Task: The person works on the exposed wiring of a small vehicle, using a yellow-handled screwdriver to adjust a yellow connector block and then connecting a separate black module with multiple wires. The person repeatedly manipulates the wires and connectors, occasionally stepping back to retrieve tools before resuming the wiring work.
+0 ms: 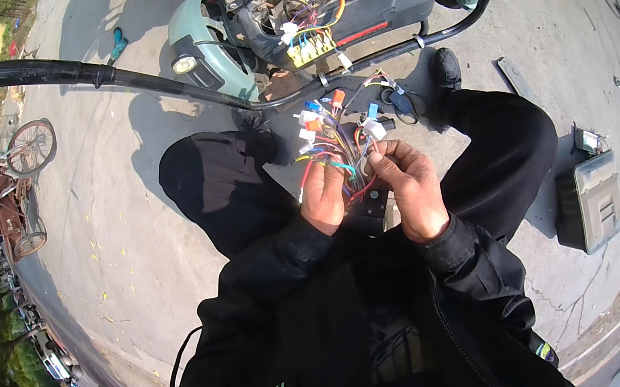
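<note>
Between my knees a wiring harness [354, 155] of many coloured wires fans out, tipped with white, blue and orange plug connectors. My left hand [322, 195] is closed on its left side, fingers pinching wires, with a red one hanging past the fingers. On the right, my right hand [413, 183] pinches wires just below a white connector [374, 129]. Under the hands sits a black box-like part [371, 206], mostly hidden. Ahead, a yellow connector block [311, 49] hangs with its wires from the vehicle's open front.
A black tubular bar [144, 86] crosses before the green-grey vehicle [207, 42]. On the ground are a teal power tool [118, 43], a flat grey strip [514, 79] and a toolbox [598, 201] at right. A rusty tricycle [21, 192] stands at far left.
</note>
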The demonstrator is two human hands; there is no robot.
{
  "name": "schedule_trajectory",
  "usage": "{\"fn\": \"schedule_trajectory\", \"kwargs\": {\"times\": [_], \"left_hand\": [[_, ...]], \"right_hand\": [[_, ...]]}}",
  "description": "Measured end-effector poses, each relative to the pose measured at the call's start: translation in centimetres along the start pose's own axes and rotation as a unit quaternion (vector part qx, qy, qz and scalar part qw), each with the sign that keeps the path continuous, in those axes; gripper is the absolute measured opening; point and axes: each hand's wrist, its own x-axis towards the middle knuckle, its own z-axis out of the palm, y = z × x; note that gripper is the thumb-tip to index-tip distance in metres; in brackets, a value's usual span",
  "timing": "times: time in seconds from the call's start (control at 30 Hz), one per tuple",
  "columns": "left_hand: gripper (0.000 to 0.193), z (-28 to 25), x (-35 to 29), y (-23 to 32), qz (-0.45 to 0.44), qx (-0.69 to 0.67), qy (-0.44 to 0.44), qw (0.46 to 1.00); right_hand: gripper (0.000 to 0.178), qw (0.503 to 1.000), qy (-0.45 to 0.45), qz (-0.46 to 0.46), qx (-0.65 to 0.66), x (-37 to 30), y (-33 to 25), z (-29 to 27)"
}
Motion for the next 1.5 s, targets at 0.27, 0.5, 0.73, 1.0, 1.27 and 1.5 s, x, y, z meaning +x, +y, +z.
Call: {"fn": "schedule_trajectory", "kwargs": {"times": [0.27, 0.5, 0.73, 1.0, 1.27, 1.5], "left_hand": [[0.035, -1.3, 0.7, -2.0, -0.050, -0.065, 0.016, 0.997], [0.020, -0.8, 0.9, -1.6, -0.090, -0.146, 0.005, 0.985], [0.020, -0.3, 1.1, -1.6, -0.059, -0.021, -0.055, 0.997], [0.021, 0.5, 1.0, -1.3, -0.068, 0.046, -0.062, 0.995], [0.025, 1.1, 2.1, -4.0, -0.107, 0.007, 0.028, 0.994], [0.033, 0.9, 2.8, -5.2, -0.148, -0.075, 0.042, 0.985]], "right_hand": [[0.009, 0.967, 0.007, 0.028, 0.252, -0.1, 1.8, -1.2], [0.011, 0.994, -0.084, -0.047, -0.049, -0.6, 0.9, -1.5], [0.011, 0.993, 0.020, -0.069, -0.094, -0.2, 1.8, -2.3], [0.019, 0.954, 0.073, -0.145, -0.251, -0.2, 2.8, -2.5], [0.014, 0.898, 0.126, -0.175, -0.384, 0.7, 3.0, -2.2], [0.014, 0.977, 0.126, -0.135, -0.111, 2.1, 5.2, -3.3]]}}
